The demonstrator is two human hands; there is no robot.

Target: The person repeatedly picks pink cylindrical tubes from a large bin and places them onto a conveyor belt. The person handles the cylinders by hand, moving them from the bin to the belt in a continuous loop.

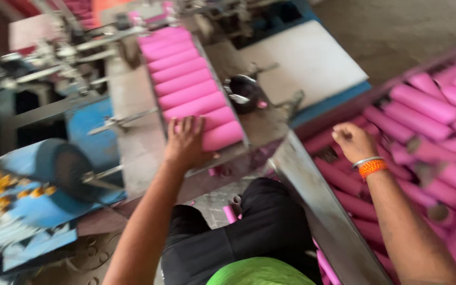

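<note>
The left hand [184, 143] is lying flat, fingers spread, on the nearest of the pink cylindrical rolls [188, 79] lining a sloping grey metal feed tray [259, 126]. The right hand [353, 141], wearing an orange thread band and a metal bangle [370, 166], is hovering curled over a large bin of loose pink tubes [428, 153]. A blue machine wheel [62, 169] is sitting at left.

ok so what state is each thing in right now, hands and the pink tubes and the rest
left hand: flat, fingers spread, pressing on the nearest tubes in the tray
right hand: loosely closed over the bin; whether it holds anything cannot be told
tray tubes: lying side by side in one row
bin tubes: heaped loosely, blurred
small dark bowl: upright beside the tray
</note>
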